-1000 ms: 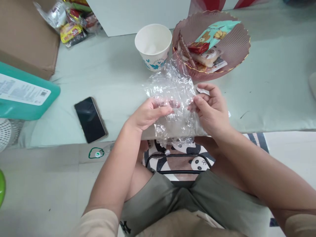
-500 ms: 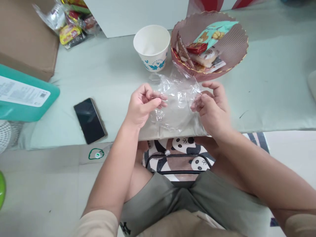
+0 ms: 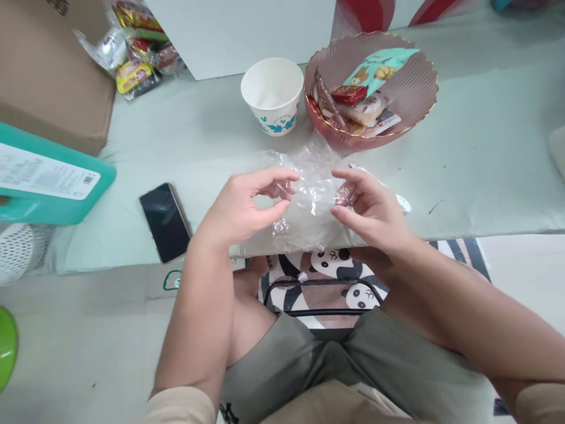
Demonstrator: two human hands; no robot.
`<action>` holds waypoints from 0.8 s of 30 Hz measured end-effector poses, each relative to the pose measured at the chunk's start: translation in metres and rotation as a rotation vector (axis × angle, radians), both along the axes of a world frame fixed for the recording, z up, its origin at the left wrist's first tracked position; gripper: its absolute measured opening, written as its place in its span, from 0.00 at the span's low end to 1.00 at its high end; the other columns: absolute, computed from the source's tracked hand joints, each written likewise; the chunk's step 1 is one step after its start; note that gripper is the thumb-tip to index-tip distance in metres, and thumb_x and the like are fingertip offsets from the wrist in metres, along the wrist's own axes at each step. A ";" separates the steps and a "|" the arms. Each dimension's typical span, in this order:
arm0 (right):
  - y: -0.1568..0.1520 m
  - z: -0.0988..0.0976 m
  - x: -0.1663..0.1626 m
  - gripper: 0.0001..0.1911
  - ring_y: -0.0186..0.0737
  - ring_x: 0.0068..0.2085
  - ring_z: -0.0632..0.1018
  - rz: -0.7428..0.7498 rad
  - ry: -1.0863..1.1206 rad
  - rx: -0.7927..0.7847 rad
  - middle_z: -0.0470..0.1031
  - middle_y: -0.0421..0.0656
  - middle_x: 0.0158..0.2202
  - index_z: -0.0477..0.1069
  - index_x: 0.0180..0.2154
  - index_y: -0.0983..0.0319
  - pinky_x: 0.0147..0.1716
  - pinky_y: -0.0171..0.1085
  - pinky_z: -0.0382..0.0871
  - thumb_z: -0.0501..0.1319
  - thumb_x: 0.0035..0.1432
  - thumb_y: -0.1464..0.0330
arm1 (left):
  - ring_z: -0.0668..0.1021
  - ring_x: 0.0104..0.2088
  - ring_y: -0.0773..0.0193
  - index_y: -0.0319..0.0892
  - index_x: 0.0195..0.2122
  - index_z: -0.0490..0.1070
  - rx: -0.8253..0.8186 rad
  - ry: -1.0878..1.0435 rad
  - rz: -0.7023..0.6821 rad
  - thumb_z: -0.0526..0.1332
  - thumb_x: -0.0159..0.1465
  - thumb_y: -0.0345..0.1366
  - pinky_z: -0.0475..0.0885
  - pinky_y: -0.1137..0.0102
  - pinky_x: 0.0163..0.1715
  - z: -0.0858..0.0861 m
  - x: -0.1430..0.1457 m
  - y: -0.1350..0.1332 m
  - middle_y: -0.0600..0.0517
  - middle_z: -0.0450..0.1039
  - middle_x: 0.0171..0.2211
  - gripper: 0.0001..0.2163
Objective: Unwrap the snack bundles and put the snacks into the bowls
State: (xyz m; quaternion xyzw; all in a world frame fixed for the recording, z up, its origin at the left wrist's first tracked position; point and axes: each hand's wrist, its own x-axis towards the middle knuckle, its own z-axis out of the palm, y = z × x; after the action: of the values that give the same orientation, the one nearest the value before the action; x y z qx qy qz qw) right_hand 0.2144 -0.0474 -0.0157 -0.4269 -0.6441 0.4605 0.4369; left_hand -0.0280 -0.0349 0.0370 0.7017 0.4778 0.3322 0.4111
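Between my hands a crinkled clear plastic bag [image 3: 314, 197] spreads over the cloth near the table's front edge. My left hand [image 3: 258, 200] has the bag's left side about its lower fingers, while thumb and index stand apart. On the other side my right hand [image 3: 364, 203] has film around its curled fingers, thumb and index parted too. Partly hidden behind the right hand lies a slim white item [image 3: 402, 203]; its kind is unclear. Just beyond the bag stand a white paper cup [image 3: 273, 94] with blue leaves and a pink gold-rimmed bowl [image 3: 417, 100] holding wrapped snacks.
A phone [image 3: 165, 222] lies left of my left forearm. Farther left are a green container [image 3: 95, 194] with a white label, a cardboard box [image 3: 53, 76] and bagged snacks [image 3: 136, 76]. A white panel [image 3: 247, 29] stands at the back. Below the table edge is a panda-print surface [image 3: 326, 294].
Both thumbs and index fingers have spread apart. My left hand has turned and lowered slightly. The slim white item now shows behind my right hand. The whole view has shifted a little.
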 end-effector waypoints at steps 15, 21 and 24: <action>-0.006 0.011 0.002 0.17 0.50 0.47 0.78 -0.155 -0.017 0.171 0.76 0.46 0.39 0.69 0.30 0.56 0.52 0.54 0.72 0.63 0.64 0.51 | 0.78 0.56 0.54 0.49 0.39 0.75 0.239 -0.253 0.003 0.66 0.63 0.37 0.67 0.52 0.66 0.006 -0.002 -0.006 0.52 0.78 0.48 0.03; -0.001 0.002 0.000 0.19 0.41 0.34 0.79 -0.221 0.347 -0.146 0.76 0.39 0.30 0.66 0.31 0.55 0.44 0.47 0.76 0.65 0.61 0.48 | 0.84 0.40 0.56 0.43 0.46 0.73 -0.356 -0.269 -0.051 0.74 0.54 0.38 0.79 0.64 0.42 -0.014 0.009 0.002 0.49 0.82 0.38 0.19; 0.007 -0.005 0.000 0.23 0.41 0.36 0.80 -0.191 0.459 -0.274 0.77 0.39 0.34 0.68 0.37 0.53 0.39 0.44 0.77 0.70 0.53 0.45 | 0.84 0.35 0.61 0.41 0.37 0.72 -0.460 -0.367 0.053 0.70 0.57 0.37 0.80 0.67 0.38 -0.025 0.017 0.006 0.50 0.81 0.34 0.10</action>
State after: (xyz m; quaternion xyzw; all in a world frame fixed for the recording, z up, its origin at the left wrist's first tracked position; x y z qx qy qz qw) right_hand 0.2141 -0.0406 -0.0207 -0.4253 -0.4169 0.5847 0.5509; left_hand -0.0112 -0.0290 0.0117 0.5055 0.4766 0.3471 0.6300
